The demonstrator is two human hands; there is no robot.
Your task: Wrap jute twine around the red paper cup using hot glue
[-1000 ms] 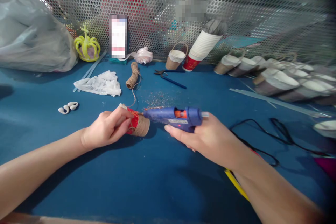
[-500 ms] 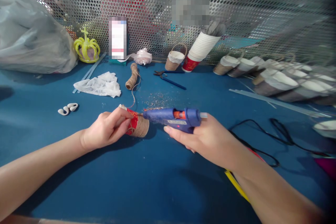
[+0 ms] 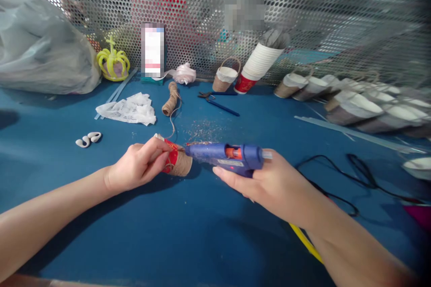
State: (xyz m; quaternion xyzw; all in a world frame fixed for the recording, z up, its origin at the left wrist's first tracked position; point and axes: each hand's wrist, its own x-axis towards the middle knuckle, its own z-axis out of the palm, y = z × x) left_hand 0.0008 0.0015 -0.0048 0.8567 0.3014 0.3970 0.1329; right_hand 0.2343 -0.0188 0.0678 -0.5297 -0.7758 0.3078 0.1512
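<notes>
1. Set back at far left, against the perforated screen (image 3: pixel 202 49): a plastic bag (image 3: pixel 47 49), then a yellow crown ornament (image 3: pixel 113 63), probably parked there out of the way.
2. Lying nearer on the blue table (image 3: pixel 141 237): small white curled pieces (image 3: pixel 88 139), with crumpled white paper (image 3: pixel 128 110) farther back.
3. Gripping the cup at its left, red end, fingers curled in: the left hand (image 3: pixel 141 163), seemingly to steady it. Hidden by those fingers: whether twine is pinched too, so impossible to tell.
4. Lying beyond the left hand: a twine roll (image 3: pixel 171 100), with a slack strand (image 3: pixel 173 126) running toward the cup, perhaps left loose to avoid tugging.
5. Tilted on its side, partly under the left fingers and extending to their right: the cup (image 3: pixel 182 164), wound with twine at its right end, likely angled to expose the edge of the wrap.
6. Aimed leftward at the cup's upper side: a blue glue gun (image 3: pixel 218 154). Too small to judge: actual nozzle contact.
7. Laid behind the gun: pliers (image 3: pixel 218 104), a small basket (image 3: pixel 224 80) and stacked cups (image 3: pixel 259 65).
8. Closed around the gun's handle, well apart from the cup: the right hand (image 3: pixel 272 180), presumably to direct the nozzle.
9. Gathered at far right: more baskets (image 3: pixel 363 106), with a black cord (image 3: pixel 365 177) in front.
</notes>
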